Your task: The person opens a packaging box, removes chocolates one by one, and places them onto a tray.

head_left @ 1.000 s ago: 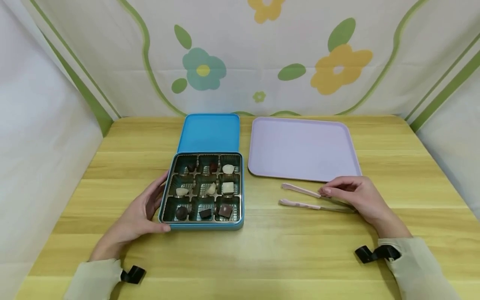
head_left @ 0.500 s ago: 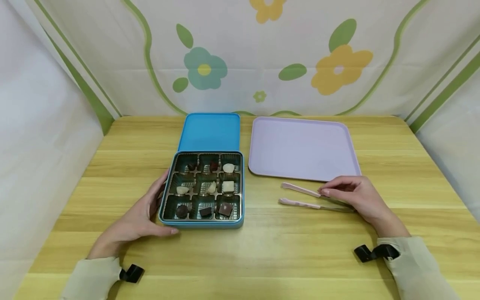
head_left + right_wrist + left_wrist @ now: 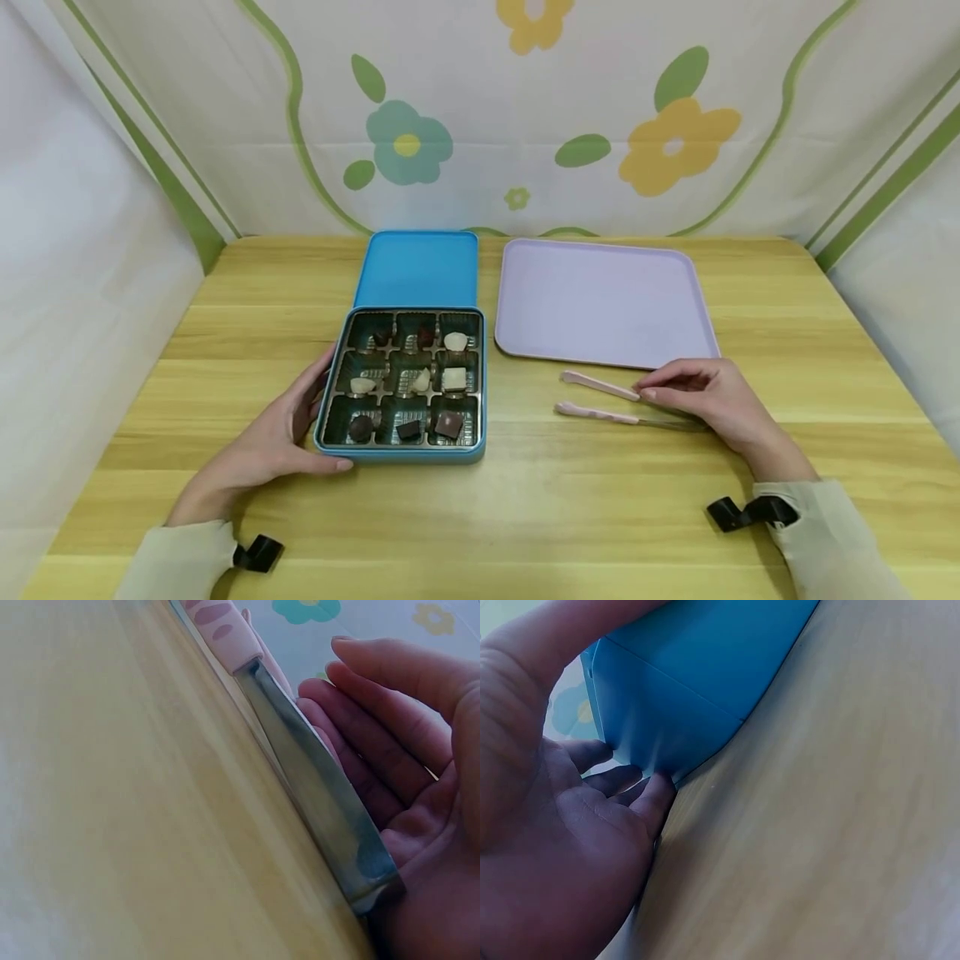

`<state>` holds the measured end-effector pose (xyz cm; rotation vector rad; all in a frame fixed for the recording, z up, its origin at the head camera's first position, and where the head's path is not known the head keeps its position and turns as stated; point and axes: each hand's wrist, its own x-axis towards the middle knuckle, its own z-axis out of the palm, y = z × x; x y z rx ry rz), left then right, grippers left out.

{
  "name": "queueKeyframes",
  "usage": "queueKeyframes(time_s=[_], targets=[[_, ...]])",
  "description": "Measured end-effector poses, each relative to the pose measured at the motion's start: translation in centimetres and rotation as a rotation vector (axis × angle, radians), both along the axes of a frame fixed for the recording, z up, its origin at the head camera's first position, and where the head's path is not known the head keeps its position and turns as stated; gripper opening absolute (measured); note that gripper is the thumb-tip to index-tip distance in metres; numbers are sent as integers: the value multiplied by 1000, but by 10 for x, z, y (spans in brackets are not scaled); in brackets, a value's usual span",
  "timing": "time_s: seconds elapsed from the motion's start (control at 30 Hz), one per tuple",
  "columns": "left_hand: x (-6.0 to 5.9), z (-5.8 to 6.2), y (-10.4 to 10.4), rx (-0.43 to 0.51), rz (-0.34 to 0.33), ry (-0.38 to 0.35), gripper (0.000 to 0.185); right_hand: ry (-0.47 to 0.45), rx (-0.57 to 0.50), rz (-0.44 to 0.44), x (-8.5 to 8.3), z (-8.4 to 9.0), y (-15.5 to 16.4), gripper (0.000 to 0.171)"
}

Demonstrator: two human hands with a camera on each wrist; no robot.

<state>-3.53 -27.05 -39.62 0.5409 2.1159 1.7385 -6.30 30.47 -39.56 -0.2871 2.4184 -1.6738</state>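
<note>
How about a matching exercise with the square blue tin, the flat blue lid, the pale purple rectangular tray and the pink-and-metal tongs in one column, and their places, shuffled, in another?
1. Square blue tin
2. Flat blue lid
3. Pale purple rectangular tray
4. Pink-and-metal tongs

A. Farther back, right of the lid
B. Touched by the left hand
C. In front of the tray, at the right hand
D. Just behind the tin

Pairs: 1-B, 2-D, 3-A, 4-C
</note>
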Motion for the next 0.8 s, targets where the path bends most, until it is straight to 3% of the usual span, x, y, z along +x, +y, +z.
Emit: queueKeyframes(time_s=[0.8], targets=[[6, -2, 3, -19, 36, 0, 136, 36, -57, 57, 3, -6, 1, 17]])
